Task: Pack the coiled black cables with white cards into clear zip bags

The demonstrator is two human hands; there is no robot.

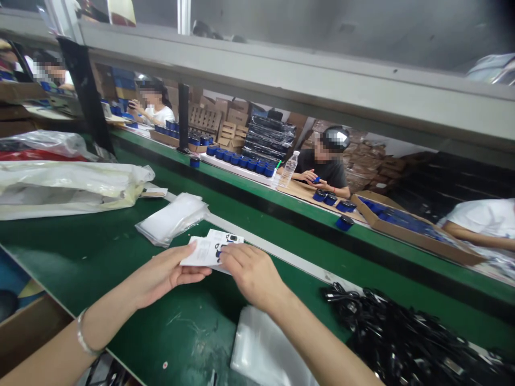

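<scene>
Head: cardboard tray of blue canisters

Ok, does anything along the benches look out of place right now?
A lone round blue case sits on the far bench's edge outside the cardboard tray, and another stands by itself further left, apart from the rows. The black cables nearer you lie in a loose, tangled heap.

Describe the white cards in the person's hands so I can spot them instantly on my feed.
On the green workbench nearest the camera, find the person's left hand and right hand. Held between them are white printed cards. Unlike the plain whitish plastic bundle just beyond, they carry small dark-and-blue pictures.
</scene>
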